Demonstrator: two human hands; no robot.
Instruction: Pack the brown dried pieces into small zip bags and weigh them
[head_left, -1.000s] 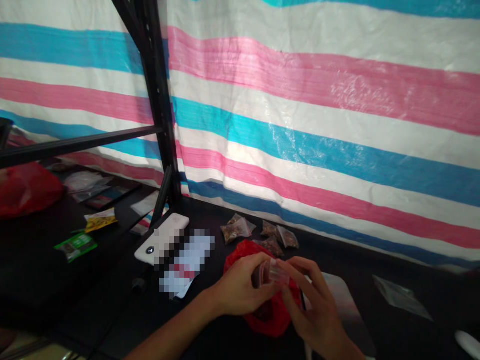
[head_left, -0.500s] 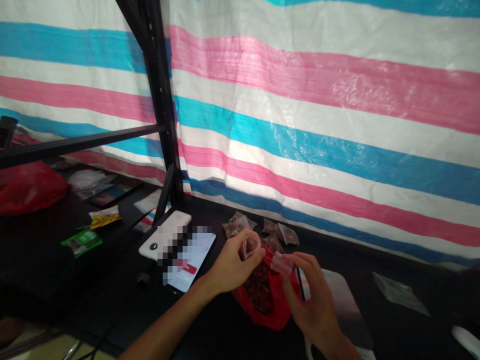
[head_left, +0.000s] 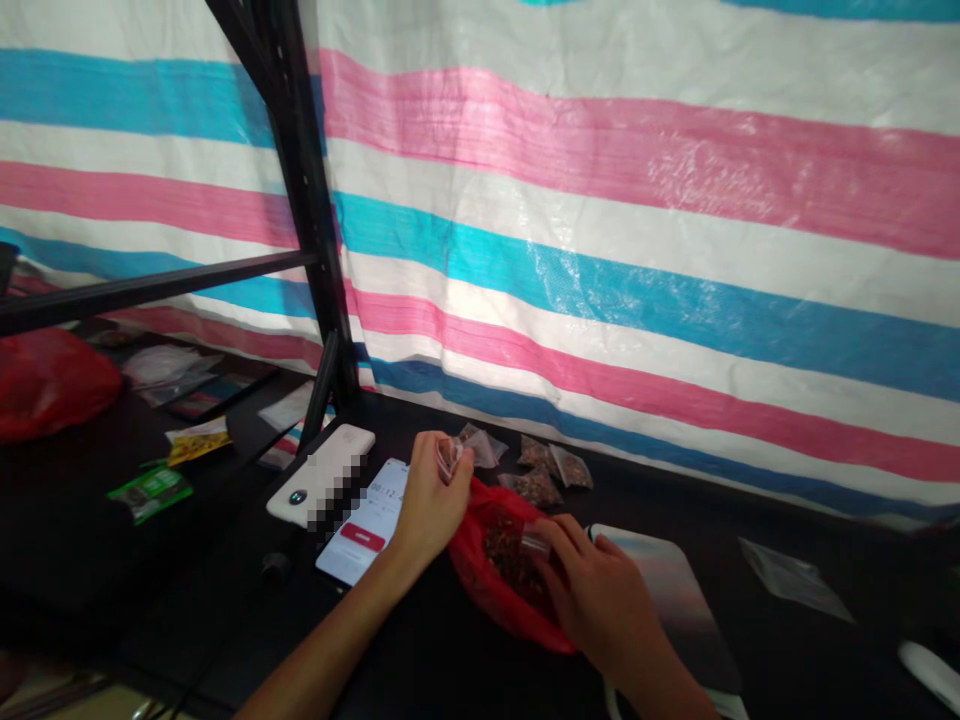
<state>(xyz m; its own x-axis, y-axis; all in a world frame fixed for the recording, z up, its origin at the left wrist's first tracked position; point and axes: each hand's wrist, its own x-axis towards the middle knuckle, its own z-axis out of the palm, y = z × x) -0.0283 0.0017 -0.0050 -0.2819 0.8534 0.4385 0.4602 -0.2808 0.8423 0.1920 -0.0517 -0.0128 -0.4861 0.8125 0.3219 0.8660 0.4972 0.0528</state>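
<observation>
My left hand is closed on a small clear plastic bag, whose mouth is held open above the phone's right side. My right hand pinches a small clear plastic cup, which is down inside the mouth of a red plastic bag. Brown, dried, loose bits fill that red bag; what they are I cannot tell. Behind it lie several small clear bags holding similar brown bits. How much is in the cup is hidden by my fingers and blur.
Left of my hands lie a lit phone and a white device. A grey flat device sits at right, with a flat clear bag beyond. Black frame post, striped sheet behind. Green and yellow packets lie farther left.
My left hand has moved left with the small bag, away from the red bag. My right hand has lowered the cup into the red bag, whose mouth now shows wider.
</observation>
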